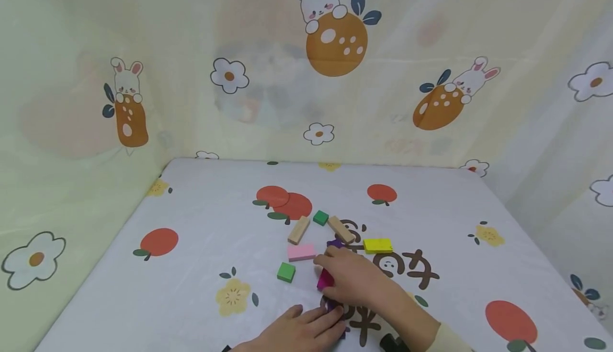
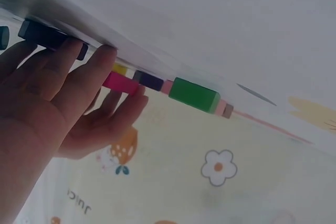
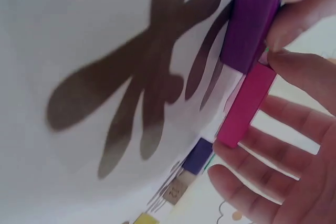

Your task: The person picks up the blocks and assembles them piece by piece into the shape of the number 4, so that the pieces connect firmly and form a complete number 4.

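My right hand (image 1: 354,277) pinches a magenta block (image 1: 324,279) lengthwise, thumb at its near end and fingertips at its far end. The right wrist view shows the same magenta block (image 3: 247,106) lying on the tabletop. Nearer to me, my left hand (image 1: 299,330) rests straight fingertips along the side of a long purple block (image 3: 252,19), mostly hidden in the head view. Beyond the right fingers is a smaller dark purple block (image 1: 335,243), partly covered. A pink block (image 1: 301,252) and a light green block (image 1: 286,272) lie left of the right hand.
Two plain wooden blocks (image 1: 299,230) slant on either side of a dark green block (image 1: 321,217) at the back. To the right lies a yellow block (image 1: 378,245). A printed cloth (image 1: 191,288) covers the table; a black object (image 1: 392,343) shows beside the right forearm.
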Available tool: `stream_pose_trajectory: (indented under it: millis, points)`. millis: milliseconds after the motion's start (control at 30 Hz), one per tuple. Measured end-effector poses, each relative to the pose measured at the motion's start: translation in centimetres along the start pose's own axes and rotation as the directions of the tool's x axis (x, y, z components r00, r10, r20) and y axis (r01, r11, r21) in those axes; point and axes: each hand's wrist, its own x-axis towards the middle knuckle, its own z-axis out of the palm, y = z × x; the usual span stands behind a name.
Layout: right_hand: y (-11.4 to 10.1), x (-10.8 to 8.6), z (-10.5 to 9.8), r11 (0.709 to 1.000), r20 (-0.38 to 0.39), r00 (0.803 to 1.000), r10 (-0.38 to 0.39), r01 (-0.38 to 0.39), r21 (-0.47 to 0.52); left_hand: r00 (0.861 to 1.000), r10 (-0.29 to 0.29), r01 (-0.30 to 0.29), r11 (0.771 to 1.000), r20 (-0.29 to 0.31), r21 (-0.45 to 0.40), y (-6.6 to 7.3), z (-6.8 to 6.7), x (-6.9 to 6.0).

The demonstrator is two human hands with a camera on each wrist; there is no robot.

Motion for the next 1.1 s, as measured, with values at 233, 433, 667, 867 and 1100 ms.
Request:
stream_pose_trajectory:
  millis: [233, 433, 667, 867, 1100]
  points:
    - [1.0, -0.7, -0.1, 0.999, 0.023, 0.999, -0.032, 0.031, 0.04, 1.0, 0.009, -0.008, 0.999, -0.021, 0.04, 0.1, 0.5, -0.3]
    - [1.6, -1.2, -0.1, 0.999, 0.022, 0.999, -0.043, 0.042, 0.022, 0.999, 0.017, -0.015, 0.999, -0.036, 0.045, 0.0, 0.4, -0.2]
    - [1.6, -1.4, -0.4, 0.999, 0.039, 0.999, -0.025, 0.024, 0.021, 1.0, 0.001, 0.0, 1.0, -0.006, 0.01, 0.0, 0.1, -0.1]
    - [1.8, -1.2, -0.4, 0.999, 0.073, 0.997, -0.014, 0.012, 0.034, 1.0, 0.0, 0.0, 1.0, -0.006, 0.011, 0.0, 0.0, 0.0]
    - [1.7, -1.4, -0.4, 0.999, 0.091, 0.995, -0.025, 0.022, 0.044, 1.0, -0.002, 0.002, 1.0, 0.006, 0.002, 0.0, -0.1, 0.0]
